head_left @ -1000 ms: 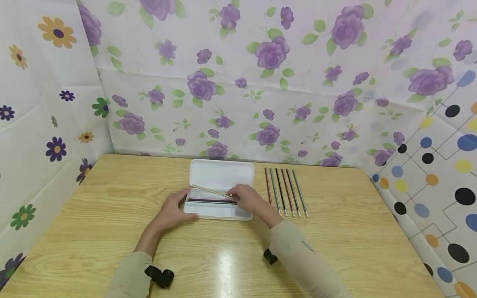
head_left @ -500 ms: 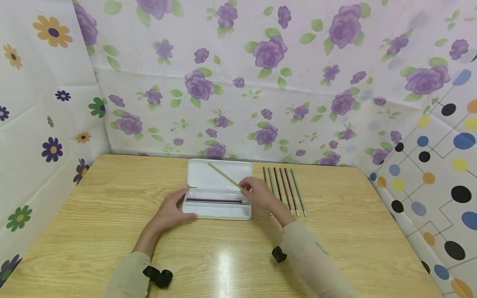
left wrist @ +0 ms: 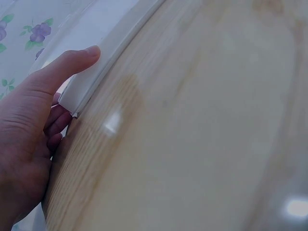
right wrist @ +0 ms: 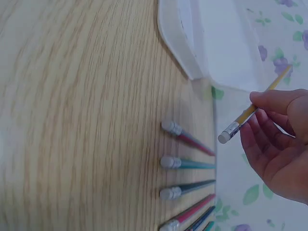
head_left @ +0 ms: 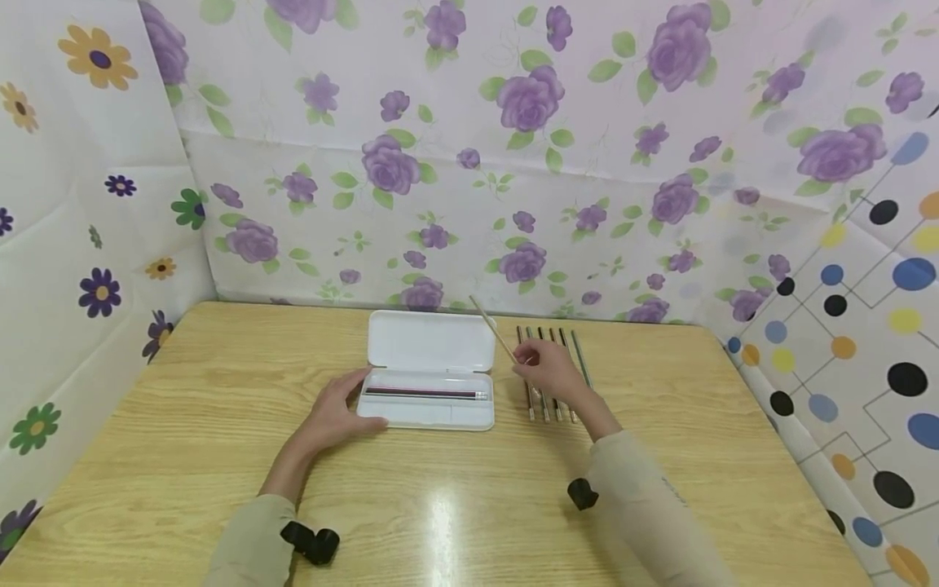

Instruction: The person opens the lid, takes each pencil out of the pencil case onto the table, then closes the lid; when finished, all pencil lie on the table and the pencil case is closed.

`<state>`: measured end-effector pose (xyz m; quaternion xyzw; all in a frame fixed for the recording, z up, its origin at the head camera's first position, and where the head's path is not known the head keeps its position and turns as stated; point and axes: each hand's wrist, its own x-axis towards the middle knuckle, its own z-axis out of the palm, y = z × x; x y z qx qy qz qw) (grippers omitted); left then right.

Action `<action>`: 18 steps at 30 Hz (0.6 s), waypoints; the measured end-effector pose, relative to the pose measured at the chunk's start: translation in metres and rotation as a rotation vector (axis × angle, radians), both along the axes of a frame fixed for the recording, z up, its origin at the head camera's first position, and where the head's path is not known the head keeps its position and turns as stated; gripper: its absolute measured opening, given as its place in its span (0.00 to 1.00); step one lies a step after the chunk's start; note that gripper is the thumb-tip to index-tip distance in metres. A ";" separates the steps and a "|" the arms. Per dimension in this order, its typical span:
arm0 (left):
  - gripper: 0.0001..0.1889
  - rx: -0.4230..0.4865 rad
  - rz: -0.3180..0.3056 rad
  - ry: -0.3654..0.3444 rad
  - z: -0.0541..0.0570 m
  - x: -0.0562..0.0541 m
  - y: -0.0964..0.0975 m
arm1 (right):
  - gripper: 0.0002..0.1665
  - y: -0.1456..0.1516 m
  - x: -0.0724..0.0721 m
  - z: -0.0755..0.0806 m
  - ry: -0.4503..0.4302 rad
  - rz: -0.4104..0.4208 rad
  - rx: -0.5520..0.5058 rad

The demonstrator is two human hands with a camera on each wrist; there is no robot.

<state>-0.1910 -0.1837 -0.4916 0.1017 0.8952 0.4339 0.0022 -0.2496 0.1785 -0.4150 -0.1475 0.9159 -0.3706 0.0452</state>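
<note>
A white pencil case [head_left: 431, 341] lies with its lid raised toward the back wall. Two or so dark pencils [head_left: 411, 392] rest lengthwise in its tray. My left hand [head_left: 332, 417] holds the case's left end; in the left wrist view its thumb [left wrist: 79, 60] lies over the front rim and the fingers curl at the corner. Thumb and fingers of my right hand [head_left: 552, 371] pinch a yellow pencil [head_left: 489, 320] near its eraser end, tilted up to the left. The right wrist view shows that pencil's white eraser [right wrist: 224, 138] above the table, the other fingers loosely curled.
Several pencils, among them a teal one [head_left: 581, 355], lie side by side right of the case, partly behind my right hand, erasers toward me. A flowered cloth [head_left: 455, 204] hangs behind the table's back edge. Black wrist cameras [head_left: 583, 494] sit at both sleeves.
My right hand has carried the yellow pencil from over the case's tray up and right, to above the row of pencils. The left hand stays on the case.
</note>
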 end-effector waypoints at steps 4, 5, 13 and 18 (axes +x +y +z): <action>0.51 -0.003 -0.001 0.000 0.000 0.000 0.000 | 0.18 0.014 -0.001 -0.003 0.011 -0.030 -0.013; 0.51 -0.001 -0.001 -0.004 0.000 0.000 0.000 | 0.18 0.017 -0.001 -0.004 0.011 -0.042 -0.012; 0.51 0.000 -0.002 -0.014 0.002 0.001 -0.001 | 0.20 0.049 -0.002 -0.009 0.018 -0.125 0.001; 0.51 0.007 -0.005 -0.008 0.001 0.000 0.000 | 0.21 0.069 -0.003 -0.009 0.004 -0.163 -0.003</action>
